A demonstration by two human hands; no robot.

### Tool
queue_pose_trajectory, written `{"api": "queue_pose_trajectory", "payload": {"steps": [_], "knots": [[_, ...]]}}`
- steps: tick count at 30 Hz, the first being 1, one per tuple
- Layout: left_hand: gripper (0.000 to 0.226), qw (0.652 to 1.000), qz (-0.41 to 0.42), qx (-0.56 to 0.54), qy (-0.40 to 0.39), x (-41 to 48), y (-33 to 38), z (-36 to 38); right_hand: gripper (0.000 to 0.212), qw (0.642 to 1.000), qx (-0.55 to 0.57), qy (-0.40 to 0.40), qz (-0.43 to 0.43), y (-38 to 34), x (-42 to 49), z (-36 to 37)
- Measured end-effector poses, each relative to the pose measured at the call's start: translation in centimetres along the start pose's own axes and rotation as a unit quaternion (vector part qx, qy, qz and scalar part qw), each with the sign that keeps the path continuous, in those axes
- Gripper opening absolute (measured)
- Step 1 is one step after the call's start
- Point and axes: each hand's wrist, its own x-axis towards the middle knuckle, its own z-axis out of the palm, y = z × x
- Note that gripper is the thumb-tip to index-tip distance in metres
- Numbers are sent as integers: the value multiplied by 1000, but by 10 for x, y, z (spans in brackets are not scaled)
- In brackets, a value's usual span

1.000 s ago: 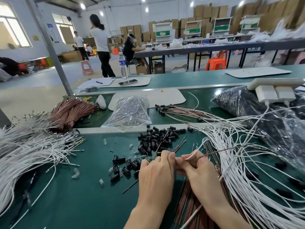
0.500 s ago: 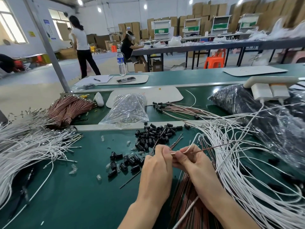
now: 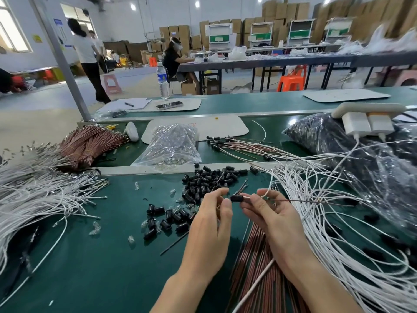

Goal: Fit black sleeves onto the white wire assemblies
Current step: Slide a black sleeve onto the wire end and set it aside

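Over the green bench point(image 3: 101, 256) near centre, the left hand point(image 3: 212, 222) pinches a small black tubular sleeve point(image 3: 237, 198) while the right hand point(image 3: 273, 215) pinches a thin white wire point(image 3: 267, 192) end-on, apparently for threading.

Tabletop point(image 3: 90, 256), lower left: dark green matt covering, smooth. Rail point(image 3: 146, 170) across the middle: bare metal, dull sheen. Black sleeves point(image 3: 203, 184), centre heap: moulded plastic or rubber, faintly glossy. White wires point(image 3: 33, 193), left and right: smooth plastic insulation, metal tips on those at left. Brown wires point(image 3: 90, 145), upper-left bundle: coppery, slightly glossy insulation. Bag point(image 3: 169, 145), centre: clear crinkled plastic film, shiny. Bottle point(image 3: 163, 81), upper centre: clear plastic. Boxes point(image 3: 282, 10), top: plain matt cardboard. Stool point(image 3: 291, 81): orange glossy plastic.
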Motion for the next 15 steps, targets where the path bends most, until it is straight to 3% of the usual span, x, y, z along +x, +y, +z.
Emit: {"api": "queue_pose_trajectory", "payload": {"steps": [9,15], "knots": [[16,999,51,4,12,1,0,-4,32,999,-31,-31,-12,-3,-4,1],[16,995,62,-3,77,-3,2,-25,15,995,102,-1,10,-25,-3,-11]]}}
